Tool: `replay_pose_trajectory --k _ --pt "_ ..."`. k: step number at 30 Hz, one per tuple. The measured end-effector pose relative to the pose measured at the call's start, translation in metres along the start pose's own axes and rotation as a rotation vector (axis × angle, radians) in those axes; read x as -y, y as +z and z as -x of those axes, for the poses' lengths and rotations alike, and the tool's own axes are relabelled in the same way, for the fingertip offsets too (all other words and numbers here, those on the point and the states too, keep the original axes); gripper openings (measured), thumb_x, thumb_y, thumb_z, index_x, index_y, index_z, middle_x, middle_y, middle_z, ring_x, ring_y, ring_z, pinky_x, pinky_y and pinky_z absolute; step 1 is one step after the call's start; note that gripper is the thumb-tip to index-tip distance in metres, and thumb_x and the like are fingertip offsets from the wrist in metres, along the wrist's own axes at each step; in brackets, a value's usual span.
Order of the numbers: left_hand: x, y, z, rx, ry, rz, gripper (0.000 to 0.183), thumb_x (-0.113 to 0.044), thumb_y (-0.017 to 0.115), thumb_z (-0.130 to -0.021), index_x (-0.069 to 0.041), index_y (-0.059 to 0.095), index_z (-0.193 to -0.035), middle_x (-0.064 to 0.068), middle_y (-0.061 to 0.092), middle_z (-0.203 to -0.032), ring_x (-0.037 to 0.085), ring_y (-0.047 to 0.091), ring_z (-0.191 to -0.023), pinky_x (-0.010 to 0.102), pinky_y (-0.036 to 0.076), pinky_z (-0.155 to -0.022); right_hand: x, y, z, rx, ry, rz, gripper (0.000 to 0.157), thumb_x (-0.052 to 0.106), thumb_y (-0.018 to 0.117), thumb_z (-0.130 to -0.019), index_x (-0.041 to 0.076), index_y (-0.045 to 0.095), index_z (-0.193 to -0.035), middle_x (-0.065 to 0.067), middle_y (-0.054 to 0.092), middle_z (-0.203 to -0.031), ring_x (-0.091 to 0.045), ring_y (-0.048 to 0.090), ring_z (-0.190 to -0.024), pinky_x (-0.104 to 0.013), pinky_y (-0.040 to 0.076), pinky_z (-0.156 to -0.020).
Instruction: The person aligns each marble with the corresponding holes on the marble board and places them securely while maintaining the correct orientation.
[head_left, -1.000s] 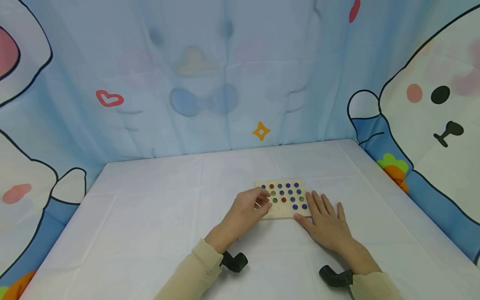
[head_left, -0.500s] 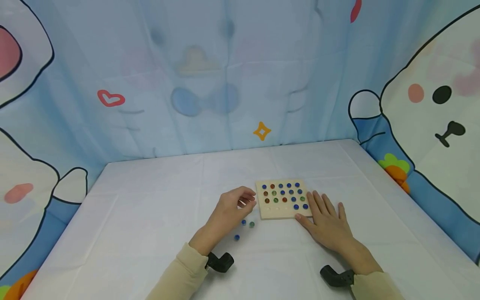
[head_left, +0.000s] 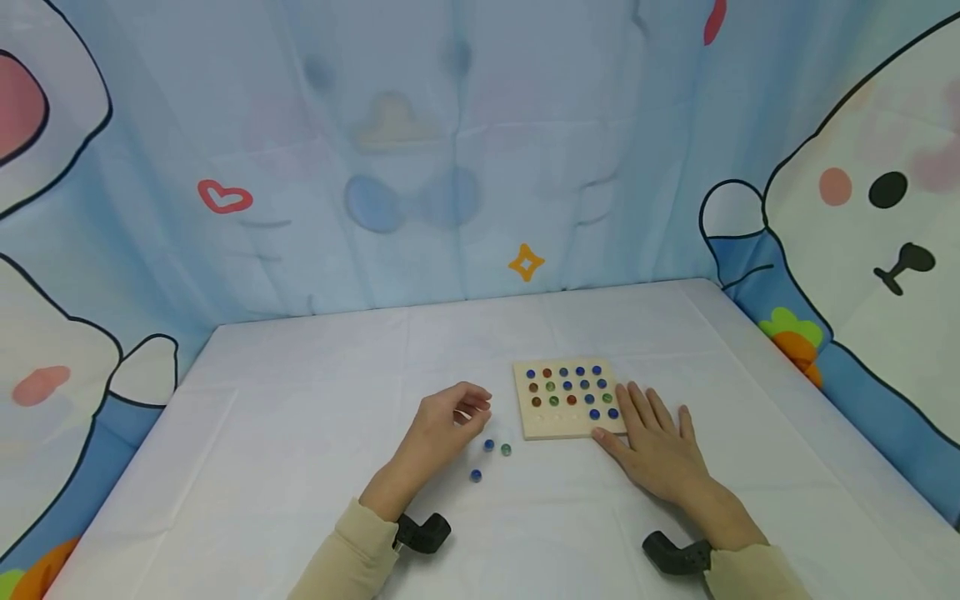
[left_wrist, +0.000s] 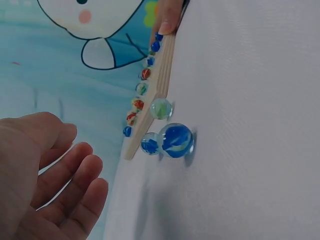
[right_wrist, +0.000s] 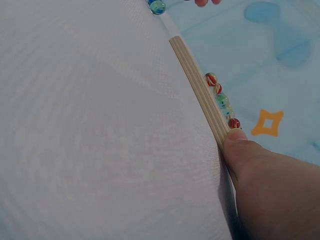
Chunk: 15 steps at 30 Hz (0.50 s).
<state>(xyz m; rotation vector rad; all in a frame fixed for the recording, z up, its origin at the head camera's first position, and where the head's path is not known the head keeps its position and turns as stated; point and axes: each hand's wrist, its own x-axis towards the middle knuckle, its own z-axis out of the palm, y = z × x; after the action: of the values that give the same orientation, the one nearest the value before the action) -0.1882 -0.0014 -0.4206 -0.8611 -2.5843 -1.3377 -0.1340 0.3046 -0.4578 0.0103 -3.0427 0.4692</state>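
A pale wooden board point(head_left: 558, 429) lies on the table, its dimples holding rows of blue, green and red marbles. Along its near row, two blue marbles sit at the right and bare dimples show at the left. Flat beside the board's right edge is my right hand point(head_left: 660, 454), its thumb point(right_wrist: 239, 145) pressing the near edge. My left hand point(head_left: 442, 429) hovers left of the board, fingers loosely bent, holding nothing. Just right of it on the cloth lie a green marble point(left_wrist: 161, 108) and two blue marbles, one nearer me point(left_wrist: 176, 140) and one farther point(left_wrist: 149, 144).
A white cloth point(head_left: 315, 417) covers the table. Behind and at both sides hangs a blue curtain point(head_left: 300, 108) with cartoon animals. Each wrist wears a black camera mount, the left one point(head_left: 423, 533) close over the cloth.
My left hand has moved left from over the board to past the loose marbles, uncovering the board's left column and the three marbles. My right hand has stayed in place.
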Motion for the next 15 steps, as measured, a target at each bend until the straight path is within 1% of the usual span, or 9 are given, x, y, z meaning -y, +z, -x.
replay_pose_trajectory --k 4,8,12,15 --pt "0.004 0.003 0.004 0.027 -0.024 0.025 0.022 -0.01 0.068 -0.092 -0.005 0.067 -0.114 0.002 0.071 -0.101 0.012 0.066 -0.089 0.027 0.057 -0.08 0.0 -0.001 0.001 0.002 0.002 -0.01 0.093 0.066 0.04 -0.097 0.002 0.013 -0.158 -0.026 0.01 -0.163 -0.05 0.005 -0.149 -0.073 -0.007 -0.113" --pt "0.009 0.005 0.007 0.07 -0.056 0.038 0.022 -0.009 0.068 -0.092 -0.006 0.067 -0.114 0.001 0.071 -0.102 0.01 0.066 -0.089 0.024 0.056 -0.081 0.001 -0.002 0.002 0.0 0.003 -0.014 0.093 0.066 0.041 -0.097 0.002 0.013 -0.158 -0.026 0.011 -0.163 -0.05 0.006 -0.149 -0.073 -0.007 -0.113" --pt "0.012 0.006 0.009 0.114 -0.087 0.015 0.022 -0.01 0.068 -0.092 -0.009 0.067 -0.114 0.0 0.071 -0.102 0.008 0.064 -0.088 0.021 0.055 -0.078 0.0 -0.002 0.001 -0.002 0.001 -0.011 0.093 0.066 0.041 -0.097 0.002 0.013 -0.158 -0.026 0.011 -0.163 -0.05 0.006 -0.149 -0.073 -0.007 -0.113" --pt "0.013 0.006 0.01 0.143 -0.09 0.005 0.023 -0.01 0.069 -0.091 -0.01 0.067 -0.114 0.0 0.072 -0.102 0.007 0.064 -0.087 0.02 0.054 -0.077 0.0 -0.001 0.001 -0.003 0.0 -0.01 0.093 0.067 0.04 -0.097 0.002 0.013 -0.158 -0.026 0.01 -0.163 -0.05 0.006 -0.149 -0.073 -0.007 -0.113"
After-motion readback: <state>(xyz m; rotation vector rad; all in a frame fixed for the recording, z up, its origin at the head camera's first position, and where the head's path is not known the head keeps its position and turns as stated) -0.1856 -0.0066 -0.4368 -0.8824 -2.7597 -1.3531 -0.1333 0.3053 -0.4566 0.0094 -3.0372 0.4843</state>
